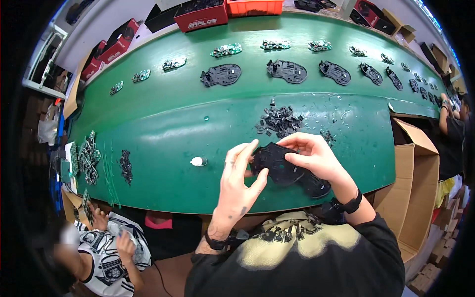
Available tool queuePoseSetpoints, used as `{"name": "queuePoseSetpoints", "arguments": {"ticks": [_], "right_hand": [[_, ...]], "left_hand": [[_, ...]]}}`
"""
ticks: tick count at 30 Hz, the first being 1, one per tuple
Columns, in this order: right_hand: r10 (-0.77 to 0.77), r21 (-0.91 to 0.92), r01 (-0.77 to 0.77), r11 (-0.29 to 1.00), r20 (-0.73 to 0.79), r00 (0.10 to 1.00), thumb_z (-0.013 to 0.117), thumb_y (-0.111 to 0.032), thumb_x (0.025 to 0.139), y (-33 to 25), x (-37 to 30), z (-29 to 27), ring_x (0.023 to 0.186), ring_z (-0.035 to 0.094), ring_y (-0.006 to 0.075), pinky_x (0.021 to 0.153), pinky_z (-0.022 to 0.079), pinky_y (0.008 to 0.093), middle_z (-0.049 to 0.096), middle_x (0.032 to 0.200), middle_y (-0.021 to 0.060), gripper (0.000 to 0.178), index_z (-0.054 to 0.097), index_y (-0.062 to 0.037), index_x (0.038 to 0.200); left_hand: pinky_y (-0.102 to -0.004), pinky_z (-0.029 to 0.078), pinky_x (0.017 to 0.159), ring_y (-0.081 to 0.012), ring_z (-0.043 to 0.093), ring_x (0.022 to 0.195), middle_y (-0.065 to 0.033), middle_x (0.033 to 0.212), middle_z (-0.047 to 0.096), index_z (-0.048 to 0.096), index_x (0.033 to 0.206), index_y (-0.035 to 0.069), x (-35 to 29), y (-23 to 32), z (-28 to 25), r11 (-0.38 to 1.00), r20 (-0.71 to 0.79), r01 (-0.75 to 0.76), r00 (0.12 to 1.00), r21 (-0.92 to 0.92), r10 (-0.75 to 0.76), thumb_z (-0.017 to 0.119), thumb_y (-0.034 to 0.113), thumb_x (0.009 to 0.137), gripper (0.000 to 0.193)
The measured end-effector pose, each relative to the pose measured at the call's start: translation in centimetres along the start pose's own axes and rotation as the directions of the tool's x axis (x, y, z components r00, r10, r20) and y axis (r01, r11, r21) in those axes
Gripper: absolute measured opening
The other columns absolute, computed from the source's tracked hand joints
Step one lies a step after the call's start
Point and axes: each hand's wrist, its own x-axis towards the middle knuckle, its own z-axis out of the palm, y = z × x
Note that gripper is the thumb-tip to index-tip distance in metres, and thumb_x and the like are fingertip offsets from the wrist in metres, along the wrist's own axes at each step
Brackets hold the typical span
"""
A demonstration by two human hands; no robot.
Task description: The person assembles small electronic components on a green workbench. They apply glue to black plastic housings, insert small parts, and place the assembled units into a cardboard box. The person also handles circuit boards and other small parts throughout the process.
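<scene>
Near the table's front edge, both my hands hold a black plastic computer-mouse base point(277, 166), tilted above the green table. My right hand point(316, 156) grips its upper right side, thumb on top and fingers behind. My left hand point(238, 175) is closed about its left edge, thumb and forefinger on either side. A second black base point(315, 185) shows under my right wrist, partly covered by the held one. Just beyond my hands lies a heap of small black plastic parts point(282, 121). A small white-capped bottle point(198, 161) stands left of my left hand.
Black mouse bases point(222, 75) and green circuit boards point(226, 50) line the green conveyor belt point(163, 96). More boards point(89, 158) and a black parts pile point(125, 168) lie left. A co-worker point(106, 247) sits lower left; a cardboard box point(413, 193) stands right.
</scene>
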Motion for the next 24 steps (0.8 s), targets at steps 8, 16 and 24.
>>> {"name": "queuePoseSetpoints", "arguments": {"ticks": [8, 16, 24], "right_hand": [[-0.023, -0.167, -0.007, 0.986, -0.175, 0.984, 0.074, -0.01, 0.085, -3.5, 1.2, -1.2, 0.084, 0.067, 0.0109, 0.073, 0.053, 0.0235, 0.072, 0.091, 0.0064, 0.028, 0.071, -0.0005, 0.112], [-0.404, -0.782, 0.057, 0.62, -0.257, 0.878, 0.076, -0.011, 0.077, 2.2, 4.3, -7.0, 0.071, 0.063, 0.0203, 0.067, 0.05, 0.0325, 0.065, 0.082, 0.0103, 0.017, 0.074, -0.0009, 0.09], [-0.312, -0.685, 0.034, 0.728, -0.286, 0.906, 0.076, -0.011, 0.077, 1.8, 4.6, -6.3, 0.069, 0.063, 0.0177, 0.066, 0.05, 0.0303, 0.064, 0.081, 0.0094, 0.015, 0.074, -0.0009, 0.088]], "left_hand": [[-0.03, 0.055, 0.073, -0.0189, 0.064, 0.092, -0.0093, 0.105, 0.063, 0.067, 0.12, 0.005, 4.2, 2.0, -9.0, 0.94, 0.1, -0.113, 0.991, 0.322, 0.085, 0.079, 0.009, 0.078, 0.044], [-0.0327, 0.053, 0.081, -0.0202, 0.065, 0.086, -0.0135, 0.097, 0.069, 0.07, 0.112, 0.0, 17.6, -14.4, -23.1, 0.798, -0.292, 0.124, 0.954, 0.589, 0.068, 0.08, 0.034, 0.079, 0.048], [-0.0396, 0.05, 0.094, -0.0291, 0.065, 0.104, -0.0192, 0.114, 0.068, 0.065, 0.122, 0.0, 19.8, -21.5, -23.7, 0.76, -0.307, 0.184, 0.951, 0.623, 0.022, 0.076, 0.042, 0.081, 0.06]]}}
